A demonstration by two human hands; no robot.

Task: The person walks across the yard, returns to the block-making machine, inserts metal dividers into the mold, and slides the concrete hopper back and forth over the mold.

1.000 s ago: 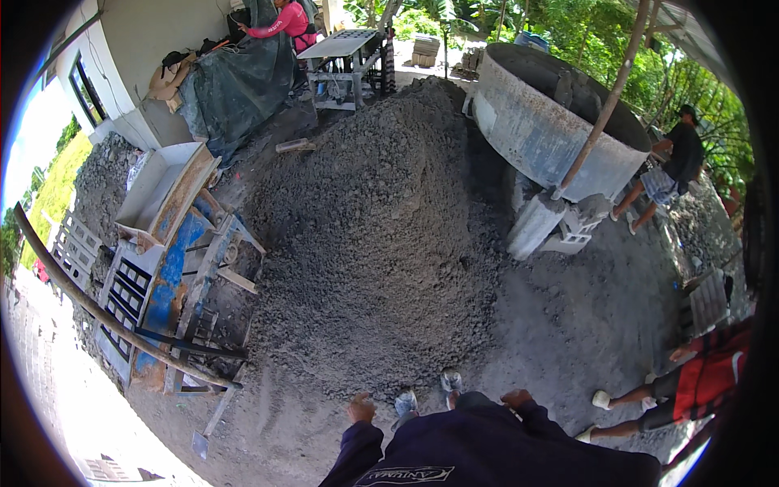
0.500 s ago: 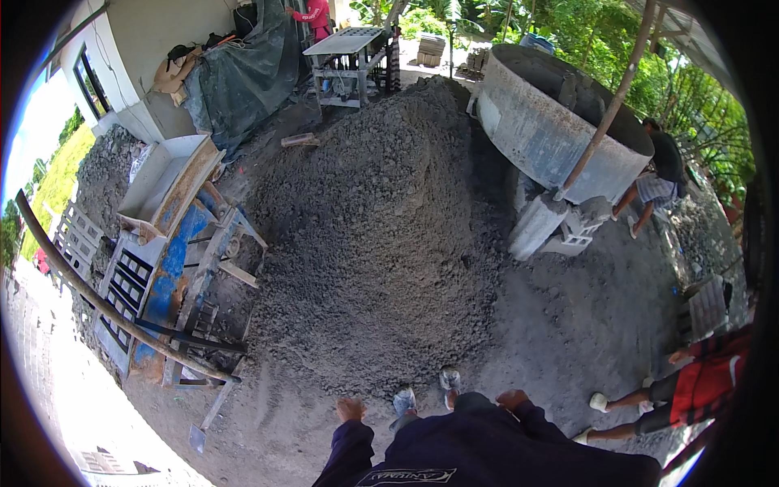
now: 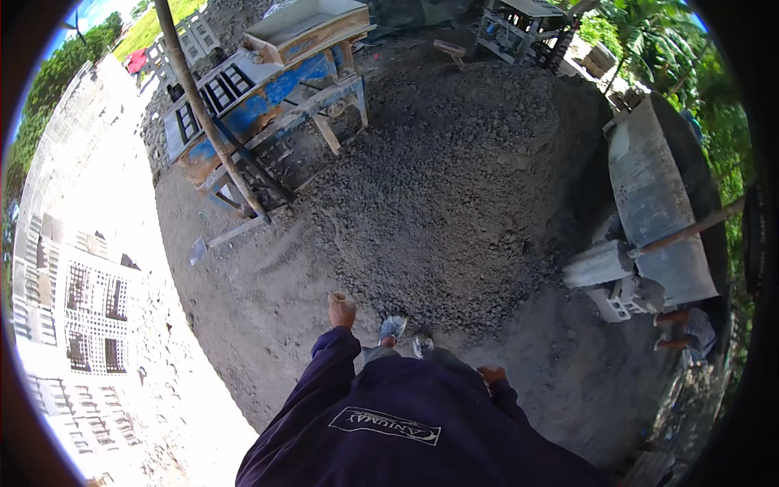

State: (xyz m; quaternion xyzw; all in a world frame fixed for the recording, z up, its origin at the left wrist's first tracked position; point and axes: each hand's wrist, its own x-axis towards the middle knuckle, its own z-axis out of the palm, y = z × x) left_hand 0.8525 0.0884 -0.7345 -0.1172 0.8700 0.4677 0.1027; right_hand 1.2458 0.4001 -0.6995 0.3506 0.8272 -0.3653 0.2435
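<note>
My left hand hangs below a dark purple sleeve, in front of the pile of grey sand or mix. Its fingers look curled closed, and nothing shows in them. On the other side of my body, my right hand is small and partly hidden by its sleeve; its fingers are too unclear to read. Neither hand touches the pile. Between them, my feet in pale, dusty footwear stand at its near edge. A flat metal blade on a long handle, like a shovel, lies on the ground left of the pile.
A worn blue-painted bench bearing a tray stands left, with a slanting pole before it. Right are a large round concrete tank, propped blocks and a crouching person. Concrete blocks lie in bright sun far left.
My view has swung left, so the pile, bench and tank sit farther right. The people in red have left view, and sunlit blocks have come in at left. Both hands stay low and apart.
</note>
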